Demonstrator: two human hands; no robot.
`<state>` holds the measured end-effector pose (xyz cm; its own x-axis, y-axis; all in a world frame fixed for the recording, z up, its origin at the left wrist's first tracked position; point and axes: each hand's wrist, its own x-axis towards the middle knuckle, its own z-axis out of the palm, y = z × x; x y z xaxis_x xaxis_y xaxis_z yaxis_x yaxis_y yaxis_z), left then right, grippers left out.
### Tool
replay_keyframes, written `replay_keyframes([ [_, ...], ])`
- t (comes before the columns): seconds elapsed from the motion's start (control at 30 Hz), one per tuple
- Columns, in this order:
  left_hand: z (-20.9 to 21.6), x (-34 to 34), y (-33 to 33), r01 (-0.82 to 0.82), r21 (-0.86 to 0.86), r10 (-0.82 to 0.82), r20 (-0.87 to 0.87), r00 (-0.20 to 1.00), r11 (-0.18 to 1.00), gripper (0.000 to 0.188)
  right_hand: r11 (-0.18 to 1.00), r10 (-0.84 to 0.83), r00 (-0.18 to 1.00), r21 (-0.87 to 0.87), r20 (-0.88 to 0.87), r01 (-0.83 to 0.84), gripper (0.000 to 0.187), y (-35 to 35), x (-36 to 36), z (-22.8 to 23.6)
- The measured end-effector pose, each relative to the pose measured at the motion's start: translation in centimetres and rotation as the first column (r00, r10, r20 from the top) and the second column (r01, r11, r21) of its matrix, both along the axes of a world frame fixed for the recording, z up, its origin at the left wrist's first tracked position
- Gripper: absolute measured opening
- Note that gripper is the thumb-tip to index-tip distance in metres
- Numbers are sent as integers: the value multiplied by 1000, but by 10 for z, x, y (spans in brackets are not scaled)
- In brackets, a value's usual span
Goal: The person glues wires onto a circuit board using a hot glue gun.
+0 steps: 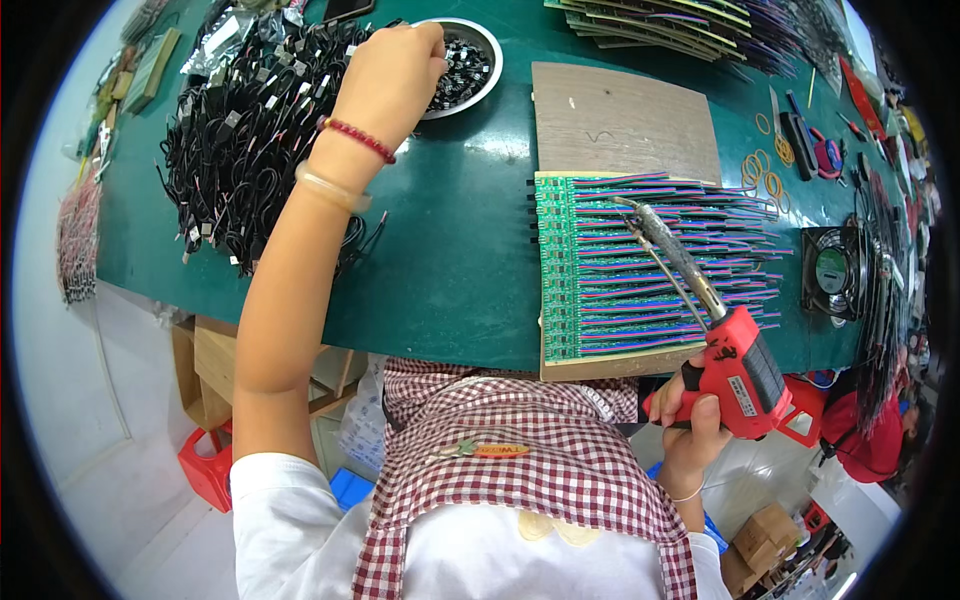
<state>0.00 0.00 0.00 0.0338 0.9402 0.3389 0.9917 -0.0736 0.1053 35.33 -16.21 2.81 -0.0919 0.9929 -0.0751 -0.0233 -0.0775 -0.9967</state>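
My left hand point(395, 80) reaches over the round metal bowl point(497, 62) of small black parts point(462, 75). Its fingers are curled inward at the bowl's left side, and what they pinch, if anything, is hidden. My right hand point(692, 432) is closed round the handle of a red soldering gun point(741, 375). The gun's long metal barrel slants up and left, with its tip above a row of green circuit boards point(560, 265). Bundles of coloured wires point(670, 270) run rightward from the boards, which lie on a wooden board point(610, 368).
A heap of black cables point(240, 150) covers the left of the green table point(450, 260). Another wooden board point(625, 120) lies behind the circuit boards, with stacked wired boards point(670, 25) beyond. Rubber bands point(770, 180), cutters point(826, 155) and a black fan point(832, 272) are at the right.
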Motion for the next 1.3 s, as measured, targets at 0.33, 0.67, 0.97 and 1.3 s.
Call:
replay_keyframes([
  [0.33, 13, 52, -99, 372, -346, 290, 936, 200, 861, 13, 996, -9, 992, -87, -124, -1, 47, -4, -15, 6],
  [0.67, 6, 58, -124, 226, -371, 296, 905, 305, 901, 12, 998, -10, 993, -61, -116, 3, 47, -3, -19, 8],
  [0.97, -3, 74, -135, 351, -268, 229, 962, 150, 897, 8, 997, -22, 990, -72, -137, 12, 46, -5, -15, 6],
  [1.3, -4, 83, -134, 528, -477, 592, 804, -62, 703, 14, 996, -8, 993, -94, -119, -3, 47, -13, -7, 3],
])
